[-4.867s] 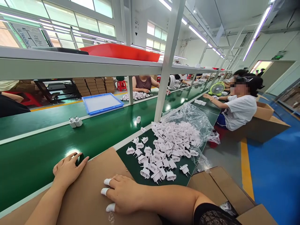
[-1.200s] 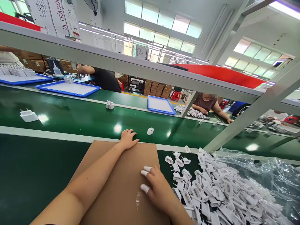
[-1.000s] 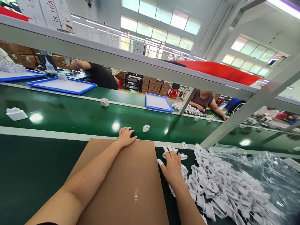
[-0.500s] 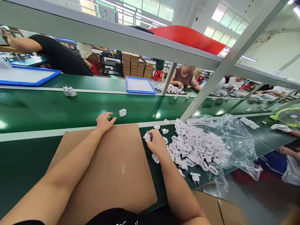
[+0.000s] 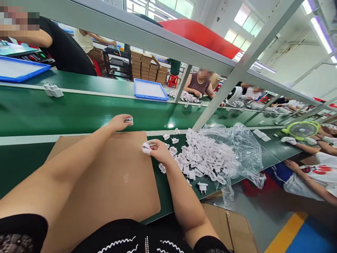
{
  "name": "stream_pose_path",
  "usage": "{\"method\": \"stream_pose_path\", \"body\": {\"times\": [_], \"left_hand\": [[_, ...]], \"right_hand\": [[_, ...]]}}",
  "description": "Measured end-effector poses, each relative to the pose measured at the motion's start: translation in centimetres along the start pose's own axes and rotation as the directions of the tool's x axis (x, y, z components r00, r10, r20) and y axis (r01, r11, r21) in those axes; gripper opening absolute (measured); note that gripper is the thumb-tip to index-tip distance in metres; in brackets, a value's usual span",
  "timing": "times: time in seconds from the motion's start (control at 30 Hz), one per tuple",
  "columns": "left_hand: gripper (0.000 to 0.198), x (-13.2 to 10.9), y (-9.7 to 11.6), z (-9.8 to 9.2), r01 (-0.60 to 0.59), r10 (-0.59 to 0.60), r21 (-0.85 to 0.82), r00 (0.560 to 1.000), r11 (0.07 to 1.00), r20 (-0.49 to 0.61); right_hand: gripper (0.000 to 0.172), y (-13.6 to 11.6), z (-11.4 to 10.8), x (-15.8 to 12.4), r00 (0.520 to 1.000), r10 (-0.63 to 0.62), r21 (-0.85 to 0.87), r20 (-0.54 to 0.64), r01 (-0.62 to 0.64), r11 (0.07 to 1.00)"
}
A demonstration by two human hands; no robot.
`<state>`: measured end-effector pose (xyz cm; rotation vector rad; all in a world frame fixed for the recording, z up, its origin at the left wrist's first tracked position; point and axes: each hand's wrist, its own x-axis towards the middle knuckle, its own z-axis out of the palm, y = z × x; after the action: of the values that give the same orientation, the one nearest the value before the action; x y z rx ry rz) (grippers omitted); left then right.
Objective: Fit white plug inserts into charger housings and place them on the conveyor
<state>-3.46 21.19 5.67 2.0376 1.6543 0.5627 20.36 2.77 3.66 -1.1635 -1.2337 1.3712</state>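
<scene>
Left hand (image 5: 119, 123) closed on something, right hand (image 5: 159, 151) pinching, so both are loaded. By size: green belt (image 5: 86, 109) runs across in front of me; cardboard sheet (image 5: 105, 186) lies flat on my side of it, left forearm above; heap of loose parts (image 5: 207, 154) sits to its right, strays around. Changed: white housing (image 5: 129, 121) stood on the belt half a second ago with my left fingers just beside it; now they grip it, cannot tell if it's lifted clear. Smallest, white plug part (image 5: 144, 145) moved from beside the cardboard to over its right edge, in my right fingertips, mostly covered. My judgement: picking up is done; the two are nearer each other but apart, not joined.
</scene>
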Motion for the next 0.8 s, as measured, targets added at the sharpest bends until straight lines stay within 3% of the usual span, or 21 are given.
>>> {"method": "stream_pose_path", "body": {"times": [0.07,0.17,0.27,0.37,0.47,0.57,0.67,0.8], "left_hand": [[0.056,-3.0,0.5,-0.7,-0.128,0.137,-0.076,0.982,0.989,0.133],[0.053,-8.7,1.2,-1.4,-0.267,0.292,-0.125,0.916,0.956,0.276],[0.037,-13.7,1.7,-1.3,-0.338,0.328,-0.007,0.909,0.941,0.259],[0.024,-17.1,1.6,-0.1,-0.466,0.459,-0.032,0.853,0.884,0.25],[0.036,-18.9,1.1,1.5,-0.51,0.531,-0.149,0.819,0.847,0.215],[0.064,-19.5,0.5,3.0,-0.419,0.454,-0.241,0.883,0.876,0.118],[0.054,-19.3,-0.1,4.1,-0.353,0.383,-0.268,0.921,0.896,0.069],[0.045,-18.8,-0.8,4.9,-0.408,0.437,-0.269,0.898,0.872,0.054]], "right_hand": [[0.053,-0.8,0.3,-0.2,0.999,0.012,0.118,0.032,-0.015,0.993],[0.05,-1.5,0.8,-0.5,0.998,0.042,0.217,0.046,-0.051,0.975],[0.054,-1.4,1.2,-0.9,0.999,0.042,0.271,0.018,-0.045,0.962],[0.068,-1.2,1.4,-1.2,0.999,0.05,0.338,0.004,-0.048,0.94],[0.066,-1.1,1.7,-1.3,0.996,0.077,0.333,0.044,-0.087,0.939],[0.051,-0.7,2.1,-1.2,0.994,0.076,0.254,0.081,-0.095,0.962],[0.045,0.0,2.5,-1.0,0.999,0.017,0.163,0.028,-0.021,0.986],[0.04,0.4,2.7,-0.8,0.993,-0.095,-0.015,-0.071,0.094,0.995]]}}
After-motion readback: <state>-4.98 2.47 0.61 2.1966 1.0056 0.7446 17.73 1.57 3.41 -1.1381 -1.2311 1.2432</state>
